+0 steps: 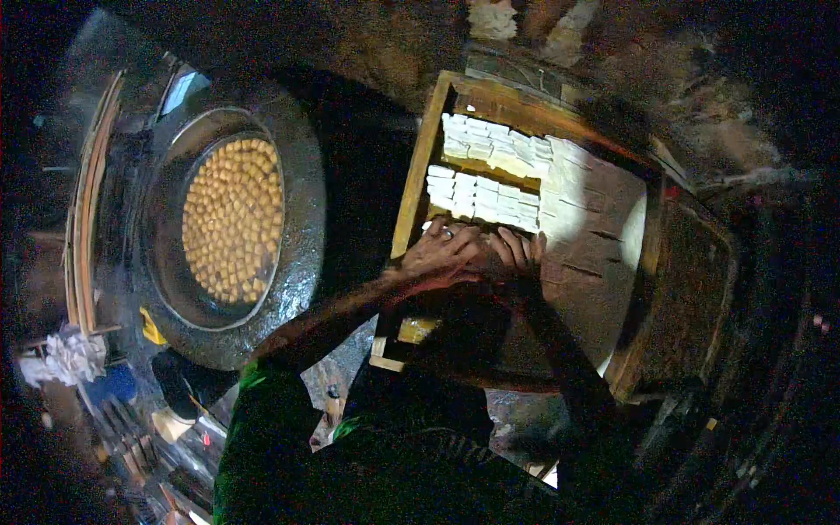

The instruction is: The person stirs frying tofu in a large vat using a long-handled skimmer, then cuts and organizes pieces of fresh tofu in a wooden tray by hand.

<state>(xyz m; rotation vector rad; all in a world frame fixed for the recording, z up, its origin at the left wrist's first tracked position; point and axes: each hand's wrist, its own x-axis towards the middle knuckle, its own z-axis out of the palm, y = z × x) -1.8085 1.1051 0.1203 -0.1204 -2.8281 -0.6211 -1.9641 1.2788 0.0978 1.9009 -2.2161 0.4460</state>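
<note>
Seemingly for order, white pieces (496, 203) lie in rows inside the wooden tray (418, 171); left hand (442, 254) and right hand (518, 251) are beside the lower row. Whether either grip is closed, I cannot tell.

Wooden tray (417, 179) — white blocks (490, 199) in rows

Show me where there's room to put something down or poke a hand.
The shiny ledge looks bare right of the round pan. A dark gap lies between ledge and wooden tray; its bottom is hidden. Crowded: brown pieces in the pan, white blocks near left hand and right hand.
</note>
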